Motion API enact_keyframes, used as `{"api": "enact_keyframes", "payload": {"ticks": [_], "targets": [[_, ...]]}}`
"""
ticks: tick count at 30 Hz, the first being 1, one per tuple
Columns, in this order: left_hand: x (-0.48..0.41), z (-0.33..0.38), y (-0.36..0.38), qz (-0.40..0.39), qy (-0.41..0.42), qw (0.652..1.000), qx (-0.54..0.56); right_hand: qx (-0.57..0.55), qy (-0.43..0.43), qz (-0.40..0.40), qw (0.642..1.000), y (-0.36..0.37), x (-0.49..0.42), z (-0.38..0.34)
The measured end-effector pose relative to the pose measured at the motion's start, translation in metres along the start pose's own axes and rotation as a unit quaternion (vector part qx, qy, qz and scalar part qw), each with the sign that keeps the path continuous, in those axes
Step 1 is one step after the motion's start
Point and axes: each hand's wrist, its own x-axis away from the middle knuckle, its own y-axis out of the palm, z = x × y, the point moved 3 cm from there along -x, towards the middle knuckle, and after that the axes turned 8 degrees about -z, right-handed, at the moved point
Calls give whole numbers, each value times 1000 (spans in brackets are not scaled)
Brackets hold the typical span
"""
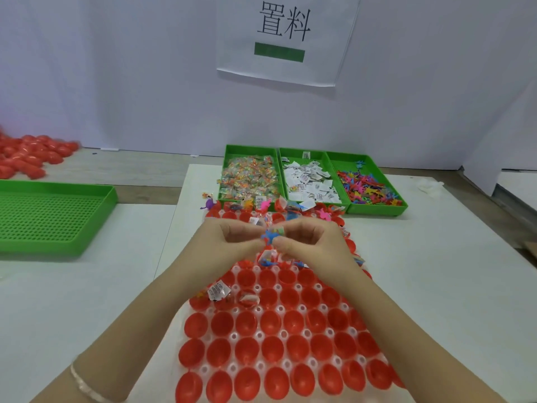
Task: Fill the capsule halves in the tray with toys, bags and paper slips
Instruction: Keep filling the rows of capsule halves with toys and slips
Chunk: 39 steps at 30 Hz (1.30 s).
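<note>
Both hands are drawn together over the far half of the tray (281, 309). The left hand (232, 239) and the right hand (308, 242) have curled fingers and nearly touching thumb tips. Between them they pinch a small blue toy (269, 236), held clear of the cups below. A scrap of clear, colourful bag (278, 229) shows just above the toy at its 1 o'clock, but which hand holds it cannot be told. A pale bracelet (84, 386) sits on the left wrist.

From the hands, the red capsule halves (271, 322) spread towards 6 o'clock in rows, most of them bare. One at 7 o'clock holds a paper slip (218, 290). The rows towards 12 o'clock carry filled halves (263, 205) with toys and slips poking out.

Beyond them stand three green bins side by side. The bag bin (250, 147) at 12 o'clock holds bags (247, 177). The slip bin (290, 150) at 1 o'clock holds slips (308, 181). The toy bin (377, 209) at 2 o'clock holds loose toys (366, 187).

A green perforated tray (37, 242) lies at 9 o'clock, well apart from the hands — behind it, at 10 o'clock, is a pile of red capsules (26, 155). A paper sign (283, 39) hangs on the wall at 12 o'clock.
</note>
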Motion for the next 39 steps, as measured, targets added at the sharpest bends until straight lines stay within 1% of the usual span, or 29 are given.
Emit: {"api": "enact_keyframes", "payload": {"ticks": [2, 3, 5, 8, 11, 14, 16, 19, 21, 23, 24, 25, 28, 30, 34, 37, 39], "targets": [[11, -8, -6, 10, -9, 996, -84, 85, 15, -37, 996, 0, 18, 7], [15, -10, -8, 16, -4, 994, -112, 147, 18, -67, 987, 3, 26, 9], [21, -11, -9, 10, 13, 986, -164, 277, 4, -134, 951, 10, 35, 7], [24, -13, 0, -41, 37, 969, -240, 428, -33, -200, 881, 18, 32, -6], [28, -16, 12, -81, 55, 940, -326, 497, -18, -238, 835, 25, 25, -12], [29, -18, 16, -72, 64, 921, -376, 527, -7, -263, 808, 30, 21, -13], [30, -18, 16, -51, 64, 913, -400, 509, -3, -268, 818, 29, 19, -13], [30, -19, 15, -31, 64, 908, -413, 425, 22, -267, 865, 22, 21, -8], [31, -20, 16, -30, 68, 916, -394, 376, 27, -247, 893, 15, 23, -6], [32, -20, 18, -31, 67, 927, -368, 352, 24, -218, 910, 8, 25, -4], [32, -21, 19, -34, 64, 926, -371, 344, 19, -208, 915, 5, 25, -3], [32, -21, 20, -38, 61, 920, -384, 340, 13, -206, 917, 3, 26, -2], [31, -22, 23, -44, 61, 908, -413, 359, -8, -216, 908, 7, 27, 3], [31, -20, 25, -41, 58, 900, -431, 357, -29, -209, 910, 10, 27, 5], [32, -19, 27, -41, 53, 870, -488, 348, -38, -203, 915, 12, 24, 6], [34, -18, 24, -28, 52, 879, -473, 356, -41, -207, 910, 7, 24, 5], [33, -13, 16, -6, 51, 892, -449, 324, -41, -183, 927, -2, 23, 2]]}}
